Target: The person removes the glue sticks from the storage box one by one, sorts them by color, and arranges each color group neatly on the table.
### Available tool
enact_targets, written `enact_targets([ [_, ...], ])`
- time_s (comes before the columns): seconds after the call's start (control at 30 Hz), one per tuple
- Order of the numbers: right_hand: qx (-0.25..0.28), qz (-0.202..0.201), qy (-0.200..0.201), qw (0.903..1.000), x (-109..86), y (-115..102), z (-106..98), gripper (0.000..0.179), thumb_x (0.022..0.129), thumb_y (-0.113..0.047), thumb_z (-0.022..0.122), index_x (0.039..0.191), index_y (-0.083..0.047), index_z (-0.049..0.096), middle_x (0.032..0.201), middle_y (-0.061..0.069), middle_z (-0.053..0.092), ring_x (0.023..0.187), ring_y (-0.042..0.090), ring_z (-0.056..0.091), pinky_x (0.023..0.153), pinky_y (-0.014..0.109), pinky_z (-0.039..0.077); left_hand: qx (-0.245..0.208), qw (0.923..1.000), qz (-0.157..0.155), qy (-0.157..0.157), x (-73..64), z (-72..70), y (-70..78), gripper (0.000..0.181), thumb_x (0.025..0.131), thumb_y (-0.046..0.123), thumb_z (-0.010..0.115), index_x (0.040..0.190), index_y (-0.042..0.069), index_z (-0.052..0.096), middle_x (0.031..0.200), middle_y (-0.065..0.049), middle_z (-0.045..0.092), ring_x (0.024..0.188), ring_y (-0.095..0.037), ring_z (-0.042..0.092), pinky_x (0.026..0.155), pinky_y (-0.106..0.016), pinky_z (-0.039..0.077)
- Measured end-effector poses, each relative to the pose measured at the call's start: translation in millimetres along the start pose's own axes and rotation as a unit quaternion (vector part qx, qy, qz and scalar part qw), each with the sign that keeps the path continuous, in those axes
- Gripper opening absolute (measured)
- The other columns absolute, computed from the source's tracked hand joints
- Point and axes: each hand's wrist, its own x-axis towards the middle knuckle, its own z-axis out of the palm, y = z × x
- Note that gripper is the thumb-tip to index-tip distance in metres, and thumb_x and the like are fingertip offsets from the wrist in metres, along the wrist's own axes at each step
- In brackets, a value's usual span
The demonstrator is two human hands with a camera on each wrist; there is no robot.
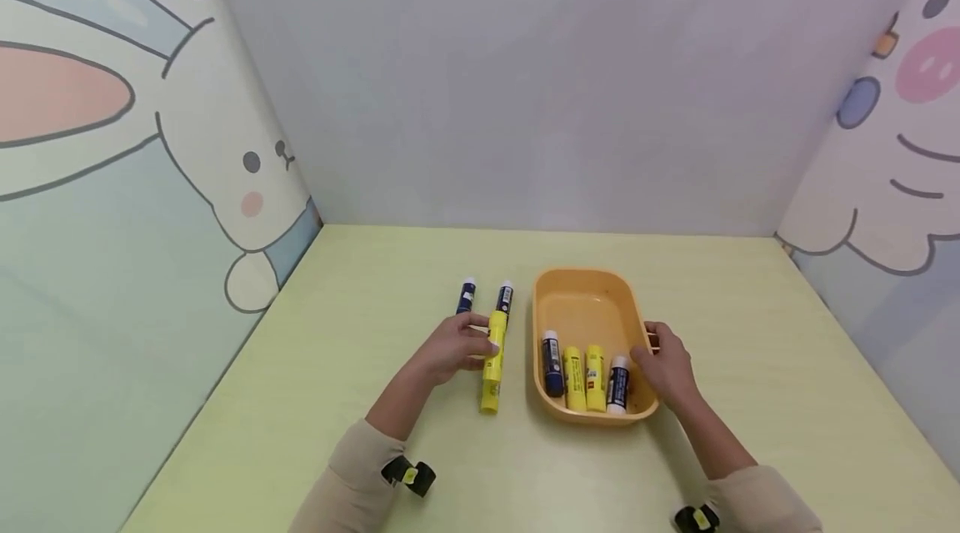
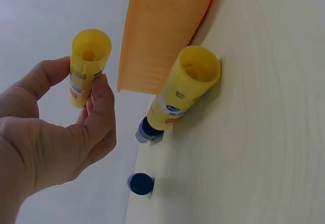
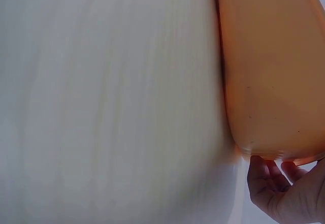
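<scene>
My left hand [image 1: 453,347] pinches a yellow glue stick [image 2: 84,74] between thumb and fingers, raised off the table. Beneath it, a second yellow glue stick [image 2: 177,89] lies on the table, partly covered in the head view. Two navy glue sticks with white ends, a left one [image 1: 467,296] and a right one [image 1: 505,297], lie just beyond the left hand. My right hand [image 1: 669,364] grips the right rim of an orange plastic tray [image 1: 581,304], thumb over the edge and fingers outside.
At the tray's near end lie a navy glue stick [image 1: 552,366], two yellow ones [image 1: 574,379] side by side and another navy one [image 1: 618,387]. The pale wood-look table [image 1: 375,283] meets a grey back wall [image 1: 495,99]; cartoon-printed panels [image 1: 202,183] stand at both sides.
</scene>
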Motion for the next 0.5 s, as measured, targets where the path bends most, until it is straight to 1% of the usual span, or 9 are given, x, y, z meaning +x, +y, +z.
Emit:
enact_targets([
  [0.2,-0.009,-0.029,0.01,0.9995,0.0,1.8,0.2,0.048,0.088,-0.007,0.049,0.131,0.01,0.037,0.116,0.029,0.048,0.099,0.04,0.051,0.078,0.046,0.049,0.016,0.9997,-0.015,0.012,-4.8,-15.8,-9.7,0.049,0.08,-0.002,0.067,0.123,-0.004,0.046,0.104,-0.017,0.057,0.087,-0.025,0.06,0.073,-0.04,0.053],
  [0.5,-0.009,-0.025,0.007,0.9996,0.1,1.3,-0.8,0.048,0.088,-0.008,0.047,0.132,0.009,0.035,0.117,0.029,0.047,0.1,0.039,0.05,0.08,0.046,0.049,0.036,0.9977,-0.05,0.03,-7.5,-32.7,-20.5,0.051,0.078,0.0,0.069,0.124,-0.005,0.046,0.111,-0.018,0.057,0.088,-0.024,0.061,0.074,-0.04,0.053],
])
